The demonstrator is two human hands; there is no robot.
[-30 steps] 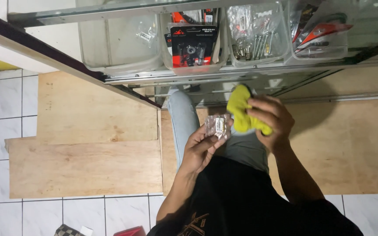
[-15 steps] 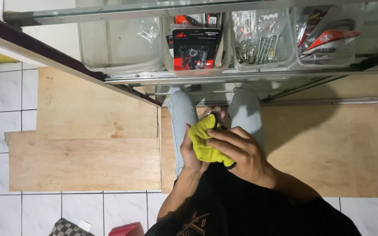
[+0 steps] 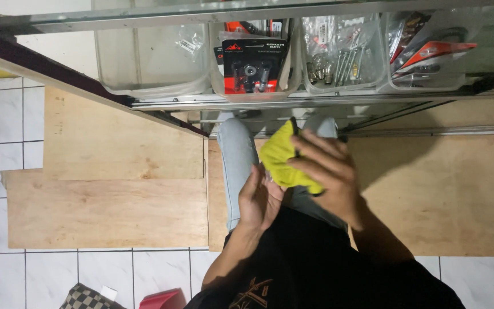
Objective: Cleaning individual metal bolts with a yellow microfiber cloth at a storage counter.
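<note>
My right hand (image 3: 327, 171) grips a yellow cloth (image 3: 281, 157) and presses it against a small object held in my left hand (image 3: 261, 200). That object is almost wholly hidden by the cloth and my fingers; only a shiny bit shows at the cloth's lower edge. Both hands are in front of my legs in light jeans (image 3: 235, 166), above my black shirt (image 3: 315, 263).
A glass shelf holds clear plastic bins (image 3: 150, 63) with a black and red blister pack (image 3: 253, 63), bagged bolts and screws (image 3: 338, 57) and red-handled items (image 3: 430, 54). Plywood boards (image 3: 110, 189) lie on a white tiled floor. A red thing (image 3: 161, 298) and a checkered thing (image 3: 87, 298) sit at the bottom edge.
A second ago the small shiny packet lay bare in my left hand with the cloth raised beside it. The cloth came down over it and has since shifted slightly up.
</note>
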